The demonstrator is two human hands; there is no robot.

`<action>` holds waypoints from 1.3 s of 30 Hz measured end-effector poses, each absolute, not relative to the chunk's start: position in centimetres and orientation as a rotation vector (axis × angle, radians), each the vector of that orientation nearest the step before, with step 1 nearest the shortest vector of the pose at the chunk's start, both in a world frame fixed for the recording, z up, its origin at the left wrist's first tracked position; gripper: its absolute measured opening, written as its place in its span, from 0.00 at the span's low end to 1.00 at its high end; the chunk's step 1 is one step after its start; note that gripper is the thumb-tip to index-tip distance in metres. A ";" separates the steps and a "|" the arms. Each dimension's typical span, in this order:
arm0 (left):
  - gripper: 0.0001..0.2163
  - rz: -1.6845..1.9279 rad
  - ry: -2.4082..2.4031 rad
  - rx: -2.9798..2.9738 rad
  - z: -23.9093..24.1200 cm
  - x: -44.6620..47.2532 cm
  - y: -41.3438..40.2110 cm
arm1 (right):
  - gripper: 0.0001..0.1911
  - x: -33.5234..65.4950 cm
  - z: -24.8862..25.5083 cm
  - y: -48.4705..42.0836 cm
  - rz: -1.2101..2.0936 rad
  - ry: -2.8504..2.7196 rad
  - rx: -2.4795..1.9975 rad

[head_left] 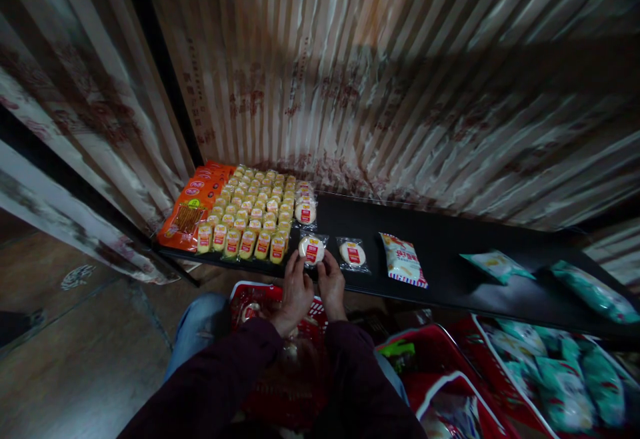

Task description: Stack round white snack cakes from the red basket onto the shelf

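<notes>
The left hand (297, 294) and right hand (332, 287) sit close together, fingertips on the near edge of a round white packet (312, 250) at the front of the black shelf (365, 220). Rows of yellow packets (250, 209) and an orange bag (193, 199) crowd the left, a matching round packet (353, 253) lies just right, and a red basket (241, 285) stands below. Red labels carry pale lettering too small to read.

Pleated curtain (240, 32), brown floor (110, 346), dim light
</notes>
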State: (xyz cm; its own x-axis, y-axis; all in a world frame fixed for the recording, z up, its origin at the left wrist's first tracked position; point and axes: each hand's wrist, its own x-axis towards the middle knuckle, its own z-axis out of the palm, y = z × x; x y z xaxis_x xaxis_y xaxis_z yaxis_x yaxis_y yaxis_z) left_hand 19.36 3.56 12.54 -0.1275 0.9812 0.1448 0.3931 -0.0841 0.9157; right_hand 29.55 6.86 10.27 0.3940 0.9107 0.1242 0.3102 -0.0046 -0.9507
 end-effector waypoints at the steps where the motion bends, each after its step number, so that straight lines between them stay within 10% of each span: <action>1: 0.25 1.199 1.569 1.514 12.6 19.4 3.8 | 0.25 29.6 10.1 7.2 0.690 -1.122 -1.544; 39: 0.27 1.081 1.548 1.765 11.2 20.7 11.8 | 0.20 29.2 10.3 16.7 0.632 -1.179 -1.515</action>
State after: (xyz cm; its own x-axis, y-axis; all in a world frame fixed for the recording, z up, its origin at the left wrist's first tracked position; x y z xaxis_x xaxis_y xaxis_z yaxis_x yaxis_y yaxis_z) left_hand 20.70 11.76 11.23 0.0131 0.9773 0.2116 0.5353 -0.1856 0.8240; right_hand 29.16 16.68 10.27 0.3714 0.9090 0.1890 0.3461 0.0534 -0.9367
